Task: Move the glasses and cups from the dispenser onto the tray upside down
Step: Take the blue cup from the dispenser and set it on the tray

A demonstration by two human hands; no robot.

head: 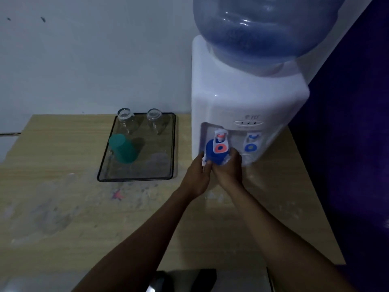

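A blue cup [213, 153] sits in the dispenser's [242, 106] recess under the red tap [220, 143]. Both hands hold it: my left hand [196, 175] on its left side, my right hand [228, 170] on its right. On the black-rimmed tray [171, 144] to the left, a green cup [123, 148] stands upside down at the front left. Two clear glasses [125, 120] [154, 120] stand upside down along the tray's back edge. A clear glass [248, 158] seems to stand under the blue tap [251, 143], but it is faint.
The dispenser carries a big blue water bottle [259, 30] and stands at the back right of a wooden table [63, 197]. A white wall is behind and a dark purple surface [357, 144] is on the right. A grey object [210, 280] lies at the near edge.
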